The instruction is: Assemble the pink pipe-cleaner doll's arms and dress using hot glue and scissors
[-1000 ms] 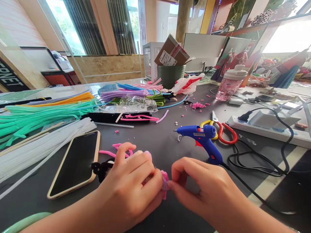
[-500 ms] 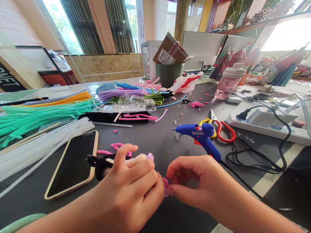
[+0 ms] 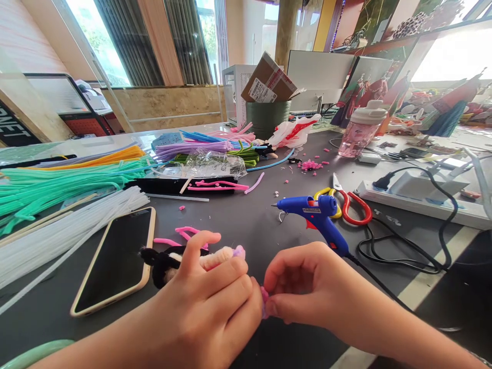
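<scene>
My left hand [image 3: 215,302] is wrapped round a small fuzzy doll [image 3: 165,264] with a black head part, a cream limb and a lilac tip. A pink and lilac fuzzy piece [image 3: 264,301] pokes out at the right side of that hand. The thumb and forefinger of my right hand [image 3: 303,287] pinch this piece; its other fingers are curled. Behind the doll lie bent pink stems [image 3: 186,233]. Much of the doll is hidden by my left hand.
A blue glue gun [image 3: 317,210] and red-yellow scissors [image 3: 355,207] lie beyond my right hand, cables beside them. The phone [image 3: 115,261] and white stems [image 3: 69,230] are at left. Farther back are coloured stems [image 3: 200,148], pink bits [image 3: 310,165], a bottle [image 3: 361,130] and a power strip [image 3: 423,205].
Both hands keep their grip. The doll's black part and my left hand have shifted very slightly right, and my right wrist has dropped a little.
</scene>
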Motion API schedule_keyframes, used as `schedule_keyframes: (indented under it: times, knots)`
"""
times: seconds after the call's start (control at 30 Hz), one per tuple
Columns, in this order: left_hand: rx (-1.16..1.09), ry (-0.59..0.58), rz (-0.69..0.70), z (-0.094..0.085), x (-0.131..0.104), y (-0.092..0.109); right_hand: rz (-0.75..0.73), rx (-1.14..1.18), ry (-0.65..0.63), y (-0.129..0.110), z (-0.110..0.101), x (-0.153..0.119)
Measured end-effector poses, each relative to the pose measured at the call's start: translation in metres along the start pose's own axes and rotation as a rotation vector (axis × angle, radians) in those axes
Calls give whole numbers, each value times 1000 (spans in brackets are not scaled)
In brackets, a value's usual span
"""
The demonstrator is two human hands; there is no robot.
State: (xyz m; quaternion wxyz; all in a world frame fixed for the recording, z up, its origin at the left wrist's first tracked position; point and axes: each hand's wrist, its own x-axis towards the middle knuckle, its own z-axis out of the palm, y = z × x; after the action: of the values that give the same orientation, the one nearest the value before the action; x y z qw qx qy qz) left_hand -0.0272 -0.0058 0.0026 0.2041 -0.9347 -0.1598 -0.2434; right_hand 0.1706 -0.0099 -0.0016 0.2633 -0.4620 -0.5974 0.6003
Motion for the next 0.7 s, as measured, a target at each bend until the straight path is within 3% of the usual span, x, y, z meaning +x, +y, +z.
schedule_keyframes:
  times: [0.23,0.5,0.7]
  knots:
    - [-10,6,-3,0,0,2,15,187,-60,7,-1,3]
    - [-58,-19,-61,-2,1,3,44,263,-55,6,2,3]
    - [-49,37,-16,1,2,2,43,275,-25,5,6,4]
